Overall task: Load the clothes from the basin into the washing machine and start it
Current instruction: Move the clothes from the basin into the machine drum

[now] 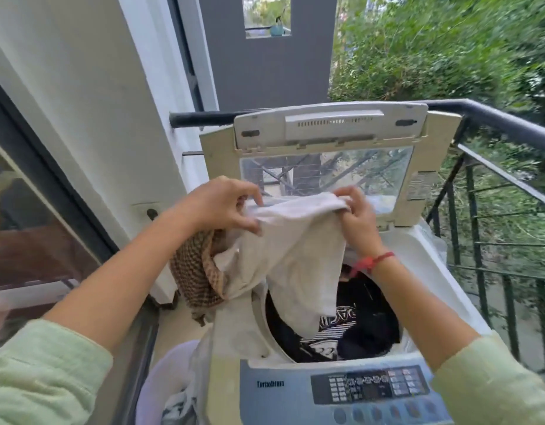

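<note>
White cloth point(291, 240) hangs lengthwise straight down, top edge stretched level between both hands, lower end dangling over the drum mouth of the washing machine point(418, 271). Left hand point(225, 207) pinched shut on its left corner, right hand point(358, 222) clamped on the right. Dark clothes point(366, 320) already in the drum. Lid point(331, 125) upright behind. Brown checked cloth point(197, 271) draped beside the machine's left edge. Basin point(161, 378) bottom left, near the control panel point(369, 384).

Black balcony railing point(495, 118), green trees point(433, 50) behind, blue pot point(276, 29) on ledge.
</note>
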The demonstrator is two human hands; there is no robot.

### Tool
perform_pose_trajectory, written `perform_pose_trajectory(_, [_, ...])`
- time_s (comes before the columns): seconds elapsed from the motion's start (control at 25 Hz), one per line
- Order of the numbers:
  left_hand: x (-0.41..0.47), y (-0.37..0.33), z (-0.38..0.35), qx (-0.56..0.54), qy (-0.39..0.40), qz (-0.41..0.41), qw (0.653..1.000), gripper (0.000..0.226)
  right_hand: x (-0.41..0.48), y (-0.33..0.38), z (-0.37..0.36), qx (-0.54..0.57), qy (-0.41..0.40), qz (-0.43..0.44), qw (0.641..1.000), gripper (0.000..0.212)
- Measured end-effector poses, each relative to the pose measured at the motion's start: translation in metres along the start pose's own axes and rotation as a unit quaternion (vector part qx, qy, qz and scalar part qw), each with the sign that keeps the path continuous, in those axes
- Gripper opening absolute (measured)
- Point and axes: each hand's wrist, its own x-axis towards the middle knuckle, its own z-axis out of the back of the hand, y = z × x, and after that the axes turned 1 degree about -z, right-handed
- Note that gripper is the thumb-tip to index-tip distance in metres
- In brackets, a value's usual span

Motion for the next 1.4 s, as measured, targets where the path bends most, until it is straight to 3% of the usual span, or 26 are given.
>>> perform_pose_trajectory(0.08, [0.007,0.005,-0.005,0.066,0.072,0.023,0.995,0.020,0.013,0.006,0.030,0.018,-0.021,-0.014,1.000,0.026])
perform_pose_trajectory(0.16, [0.016,0.010,-0.016,0.055,0.028,0.018,0.998,0.014,0.012,0.006,0.043,0.038,0.023,-0.070,0.997,0.023])
perform_pose_trajectory(0.24, [0.025,0.008,-0.027,-0.021,-0.018,0.019,0.999,0.015,0.008,0.005,0.050,0.038,0.047,-0.079,0.995,0.019])
perform_pose_trajectory(0.32, [0.031,-0.001,-0.033,-0.177,-0.060,0.044,0.981,0.016,0.005,0.011,0.062,-0.055,0.025,0.013,0.998,0.028])
perform_pose_trajectory(0.36, [0.035,-0.006,-0.035,-0.245,-0.087,0.056,0.964,0.017,0.002,0.015,0.068,-0.161,0.021,0.100,0.982,0.031])
perform_pose_trajectory(0.44, [0.042,-0.015,-0.035,-0.284,-0.143,0.042,0.947,0.017,-0.006,0.016,0.081,-0.389,0.033,0.264,0.882,0.046])
perform_pose_trajectory(0.48, [0.044,-0.017,-0.034,-0.252,-0.161,0.010,0.954,0.018,-0.010,0.013,0.085,-0.461,0.039,0.298,0.835,0.057])
perform_pose_trajectory(0.56, [0.045,-0.024,-0.035,-0.058,-0.168,-0.075,0.981,0.044,-0.008,-0.007,0.094,-0.542,0.037,0.300,0.784,0.064])
perform_pose_trajectory(0.64, [0.043,-0.024,-0.048,0.158,-0.166,-0.141,0.963,0.062,-0.004,-0.028,0.105,-0.575,0.030,0.319,0.753,0.055])
perform_pose_trajectory(0.72, [0.044,-0.023,-0.064,0.223,-0.151,-0.118,0.956,0.037,-0.003,-0.055,0.125,-0.591,0.051,0.352,0.724,0.060])
perform_pose_trajectory(0.8, [0.046,-0.024,-0.074,0.213,-0.141,-0.054,0.965,0.019,-0.011,-0.076,0.136,-0.577,0.102,0.273,0.763,0.064])
perform_pose_trajectory(0.88, [0.056,-0.030,-0.076,0.189,-0.131,-0.038,0.972,0.017,-0.011,-0.088,0.136,-0.514,0.115,0.073,0.847,0.059])
perform_pose_trajectory(0.92, [0.065,-0.034,-0.071,0.178,-0.136,-0.040,0.974,0.017,-0.005,-0.087,0.134,-0.455,0.095,-0.026,0.885,0.050])
perform_pose_trajectory(1.0, [0.087,-0.039,-0.053,0.177,-0.160,-0.034,0.970,0.018,0.022,-0.073,0.134,-0.296,0.001,-0.128,0.947,0.032])
perform_pose_trajectory(1.08, [0.107,-0.044,-0.024,0.173,-0.219,-0.009,0.960,0.018,0.056,-0.038,0.143,-0.193,-0.109,-0.085,0.971,0.032])
perform_pose_trajectory(1.16, [0.122,-0.050,0.003,0.160,-0.305,0.006,0.939,0.015,0.080,0.007,0.153,-0.167,-0.196,0.041,0.965,0.040])
perform_pose_trajectory(1.24, [0.126,-0.053,0.011,0.123,-0.373,0.000,0.920,0.015,0.082,0.038,0.154,-0.125,-0.229,0.142,0.955,0.041])
perform_pose_trajectory(1.32, [0.113,-0.047,-0.005,0.080,-0.354,-0.022,0.932,0.021,0.067,0.038,0.153,-0.137,-0.185,0.170,0.958,0.040])
perform_pose_trajectory(1.4, [0.084,-0.034,-0.044,0.065,-0.191,-0.037,0.979,0.022,0.047,0.006,0.159,-0.210,-0.027,0.096,0.973,0.037])
